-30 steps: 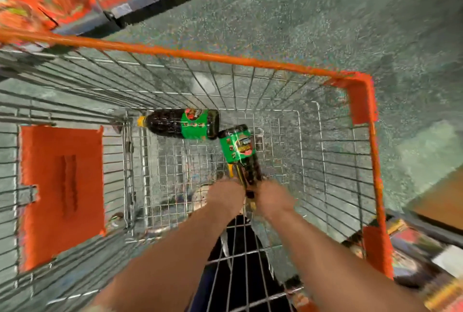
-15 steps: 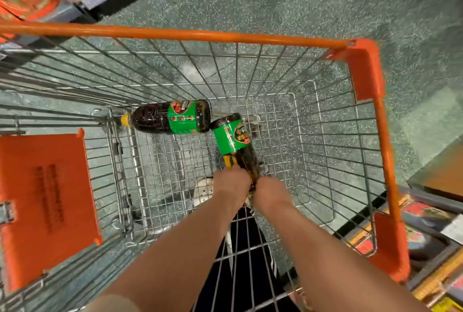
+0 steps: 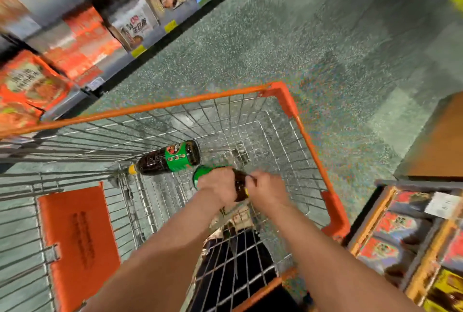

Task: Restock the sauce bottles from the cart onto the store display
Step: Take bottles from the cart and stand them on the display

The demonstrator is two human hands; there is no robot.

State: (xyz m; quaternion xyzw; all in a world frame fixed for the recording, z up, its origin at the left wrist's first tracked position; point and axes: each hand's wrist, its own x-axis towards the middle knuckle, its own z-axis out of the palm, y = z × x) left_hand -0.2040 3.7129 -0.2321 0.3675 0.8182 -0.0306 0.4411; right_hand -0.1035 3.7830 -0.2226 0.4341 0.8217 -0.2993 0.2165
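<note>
Wire shopping cart (image 3: 304,133) with orange rim fills the centre and lower left of the frame. Orange child-seat flap (image 3: 77,244) lies at lower left. One dark sauce bottle with a green label and yellow cap (image 3: 166,159) lies on its side on the cart floor, centre frame, cap pointing left. Just below and right of it, a second sauce bottle (image 3: 239,185) is raised off the wire, mostly covered by both hands; only a green label edge and a dark stretch of glass show.

Left hand (image 3: 217,187) wraps the labelled body, fingers curled round it. Right hand (image 3: 266,190) grips the neck end, fingers curled; motion blur hides the fingertips. Both forearms reach in from the bottom edge, over the near wire wall.

Floor is grey-green speckled terrazzo (image 3: 275,36). Shelf of packaged noodles (image 3: 130,23), red and white packs, runs along the upper left. Display rack of packaged goods (image 3: 406,236) stands at lower right, beside the cart's orange corner.
</note>
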